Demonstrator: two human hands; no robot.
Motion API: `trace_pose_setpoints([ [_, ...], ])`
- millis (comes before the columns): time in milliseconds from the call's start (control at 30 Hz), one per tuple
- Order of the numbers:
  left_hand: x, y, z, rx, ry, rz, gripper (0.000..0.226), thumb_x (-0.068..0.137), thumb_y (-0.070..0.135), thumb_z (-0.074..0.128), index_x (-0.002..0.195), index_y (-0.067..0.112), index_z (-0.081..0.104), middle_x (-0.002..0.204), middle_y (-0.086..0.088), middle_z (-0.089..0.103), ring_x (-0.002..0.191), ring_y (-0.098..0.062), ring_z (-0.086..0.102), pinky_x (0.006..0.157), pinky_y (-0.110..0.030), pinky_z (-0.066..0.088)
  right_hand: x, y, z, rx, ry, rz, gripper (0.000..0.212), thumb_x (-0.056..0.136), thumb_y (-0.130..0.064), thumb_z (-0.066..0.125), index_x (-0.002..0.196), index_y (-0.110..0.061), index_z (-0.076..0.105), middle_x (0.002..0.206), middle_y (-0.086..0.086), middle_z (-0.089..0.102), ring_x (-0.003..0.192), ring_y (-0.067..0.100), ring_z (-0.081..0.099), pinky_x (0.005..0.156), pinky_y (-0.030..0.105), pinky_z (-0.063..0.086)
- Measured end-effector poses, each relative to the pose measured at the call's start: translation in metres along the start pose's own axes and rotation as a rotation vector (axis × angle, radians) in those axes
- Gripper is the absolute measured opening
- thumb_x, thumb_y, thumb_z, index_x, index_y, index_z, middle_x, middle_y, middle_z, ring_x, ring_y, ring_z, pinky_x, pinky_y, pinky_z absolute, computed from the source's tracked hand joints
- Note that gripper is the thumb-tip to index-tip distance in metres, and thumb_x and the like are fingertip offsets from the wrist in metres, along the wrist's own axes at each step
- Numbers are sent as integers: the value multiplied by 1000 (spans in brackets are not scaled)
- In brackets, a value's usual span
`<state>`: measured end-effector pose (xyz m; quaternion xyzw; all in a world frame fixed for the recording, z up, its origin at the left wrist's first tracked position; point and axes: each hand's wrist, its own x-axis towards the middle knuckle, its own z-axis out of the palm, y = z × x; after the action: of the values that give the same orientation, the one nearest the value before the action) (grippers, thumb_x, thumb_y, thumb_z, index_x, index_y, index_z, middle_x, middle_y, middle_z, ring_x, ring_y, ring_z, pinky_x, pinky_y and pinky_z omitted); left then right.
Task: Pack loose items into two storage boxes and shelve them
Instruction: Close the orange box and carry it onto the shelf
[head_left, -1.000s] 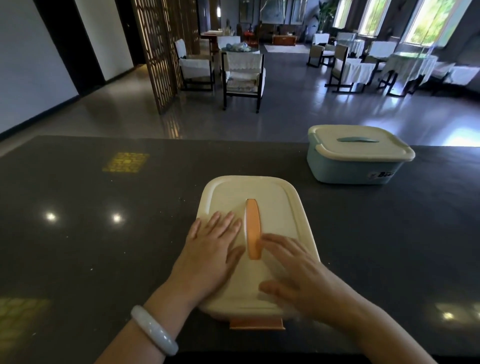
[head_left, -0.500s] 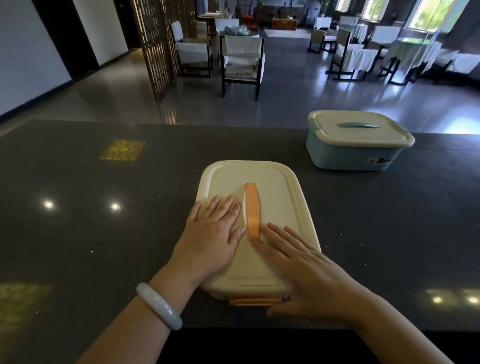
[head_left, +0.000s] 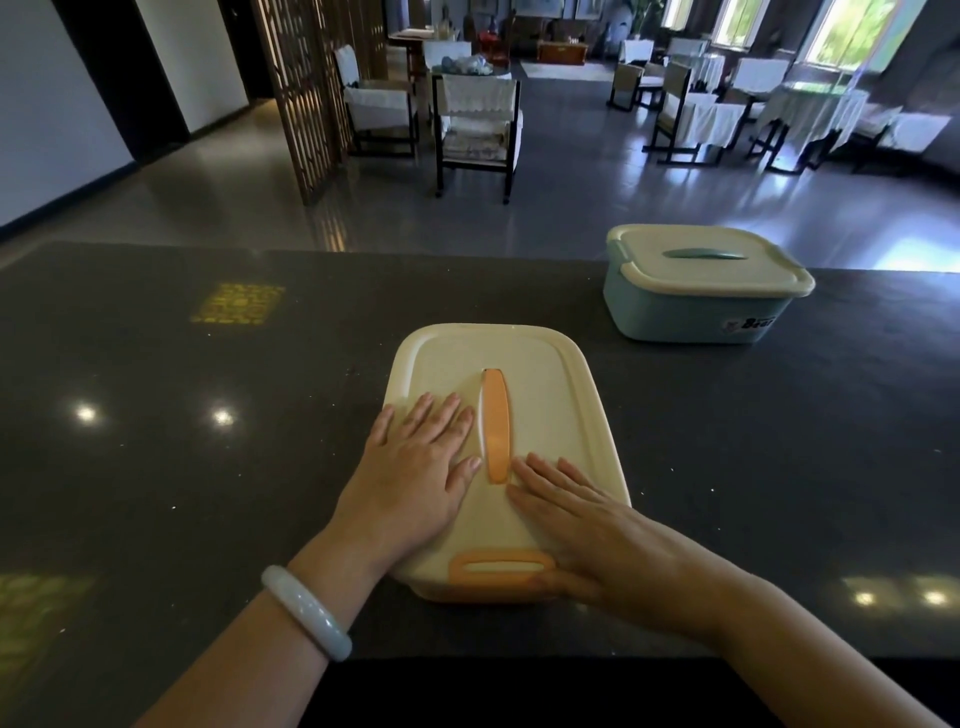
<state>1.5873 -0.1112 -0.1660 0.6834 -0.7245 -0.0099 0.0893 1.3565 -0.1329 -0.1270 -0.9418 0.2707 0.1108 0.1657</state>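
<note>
- The left hand (head_left: 410, 483) lies flat on the cream lid (head_left: 540, 415) of the near box, its grip spread: fingers straight and slightly fanned, pointing far, the thumb angled toward the orange handle strip (head_left: 496, 426) and touching or nearly touching its near end.
- A pale bangle (head_left: 305, 612) sits on the left wrist, over the dark surface (head_left: 182, 493).
- The right hand (head_left: 597, 540) also rests flat on the lid, on the near right part, its grip spread too: straight fingers pointing far and left, the fingertips (head_left: 519, 465) ending just beside the near end of the handle strip. Its thumb lies along the lid's near edge, beside the orange latch (head_left: 501, 567).
- Neither hand curls round anything; both palms press down on the lid.
- The lid covers the orange storage box (head_left: 467, 592), of which only a sliver of the near wall shows under the rim. The box stands near the middle of the surface, close to its near edge, long side running near to far.
- The handle strip runs near to far down the lid's middle, between the two hands.
- The latch sits at the middle of the lid's near edge.
- A blue storage box (head_left: 685, 312) with its own cream lid (head_left: 727, 270) on, a blue handle on top, stands well apart on the far right of the surface, with a label on its near wall.
- Beyond the surface are a glossy floor (head_left: 571, 208), chairs (head_left: 478, 130) with white covers, and a wooden lattice screen (head_left: 301, 93) on the far left.
</note>
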Motion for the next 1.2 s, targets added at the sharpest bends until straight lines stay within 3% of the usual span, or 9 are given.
trace_pose_setpoints([
  [300, 4, -3, -8, -73, -68, -1, 61, 97, 59, 19, 152, 34, 17, 161, 14, 8, 147, -7, -3, 119, -42, -3, 1, 6, -5, 175, -14, 19, 85, 82, -73, 41, 150, -41, -1, 148, -32, -21, 124, -23, -30, 103, 13, -22],
  [400, 27, -5, -25, -168, -1, -43, 54, 98, 54, 32, 145, 30, 38, 157, 9, 24, 145, -9, 12, 118, -46, 2, 5, 10, -21, 402, 109, 117, 66, 76, -76, 42, 138, -59, 27, 145, -45, 11, 133, -21, 13, 118, 26, 16],
  [500, 68, -8, -37, -82, 39, -64, 58, 99, 51, 33, 148, 20, 33, 159, 1, 20, 147, -16, 10, 119, -51, 8, 25, 22, -40, 493, 396, 268, 57, 72, -75, 38, 126, -58, 41, 134, -39, 38, 120, -5, 46, 105, 34, 43],
  [600, 107, -11, -36, -21, -59, -84, 64, 100, 54, 24, 153, 21, 17, 162, -1, 5, 149, -25, -1, 118, -55, 4, 76, 52, -57, 368, 488, 326, 54, 89, -56, 47, 140, -40, 37, 148, -15, 37, 135, 11, 37, 109, 39, 33],
  [767, 123, -22, -7, -43, -127, -173, 68, 96, 63, 11, 154, 28, 3, 163, 1, 2, 149, -29, -2, 116, -59, 6, 155, 95, -85, 257, 375, 446, 62, 96, -50, 44, 150, -28, 24, 158, -1, 21, 147, 23, 13, 116, 49, 17],
  [867, 122, -26, 5, -28, -72, -156, 69, 93, 65, 4, 152, 30, 0, 162, 1, 4, 149, -28, 2, 115, -56, 14, 184, 108, -98, 298, 308, 523, 60, 96, -51, 45, 148, -25, 29, 152, 5, 34, 139, 27, 32, 113, 48, 28],
  [967, 124, -28, 8, -34, -54, -148, 69, 91, 66, 2, 151, 31, -3, 162, 1, 4, 148, -27, 2, 115, -56, 15, 201, 115, -105, 345, 179, 487, 45, 95, -42, 51, 136, -23, 48, 134, 4, 53, 117, 19, 52, 98, 35, 42],
  [1067, 124, -29, 9, -49, -53, -153, 68, 92, 66, 2, 151, 32, -4, 162, 3, 2, 149, -26, 0, 115, -55, 13, 202, 124, -109, 424, 129, 431, 35, 90, -49, 56, 116, -27, 64, 108, -5, 63, 94, 7, 56, 84, 28, 41],
  [1200, 126, -27, 8, -56, -73, -170, 68, 93, 65, 3, 151, 31, -5, 162, 4, 0, 149, -24, -4, 116, -54, 9, 200, 139, -106, 449, 123, 329, 30, 86, -51, 60, 110, -35, 67, 98, -15, 65, 93, 2, 59, 75, 20, 40],
])
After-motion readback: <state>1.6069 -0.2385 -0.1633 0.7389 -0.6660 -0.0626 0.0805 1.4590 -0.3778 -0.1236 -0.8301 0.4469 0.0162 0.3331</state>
